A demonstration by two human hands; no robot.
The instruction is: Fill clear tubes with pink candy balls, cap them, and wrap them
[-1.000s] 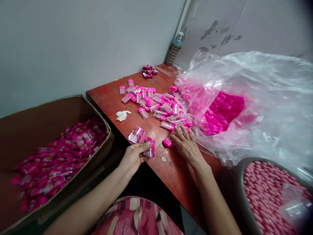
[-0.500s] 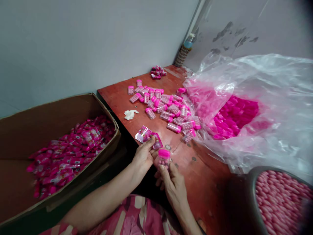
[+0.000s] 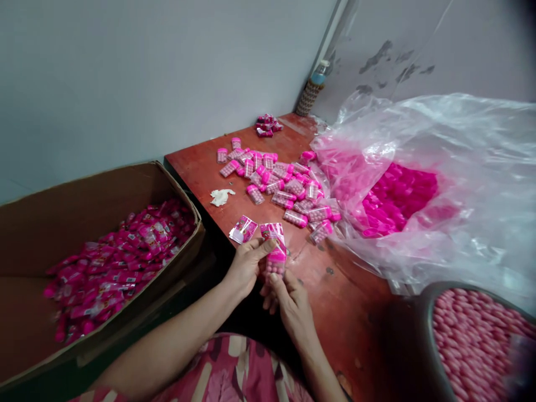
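Note:
In front of me, my right hand [image 3: 293, 304] grips a small clear jar [image 3: 275, 268] of pink candy balls, upright, by its lower part. My left hand [image 3: 249, 268] is closed, thumb on top, on a pink printed plastic sleeve [image 3: 272, 230]. The sleeve meets the jar's top and seems to cover its pink cap. How far down it reaches I cannot tell. Beside my left hand, a few more printed sleeves [image 3: 243, 229] lie flat at the table edge. Many filled jars with pink caps [image 3: 274, 186] lie loose beyond my hands.
At left stands a cardboard box [image 3: 184, 195] holding many pink-wrapped jars [image 3: 125, 268]. A clear plastic bag [image 3: 469, 139] of pink caps [image 3: 402, 195] covers the table's right side. Nearer is a tub [image 3: 425, 324] of pink candies. A bottle [image 3: 314, 84] stands in the corner.
The jar and the sleeve, held side by side before, are now together, with the sleeve at the jar's cap. My left hand has shifted slightly toward the jar.

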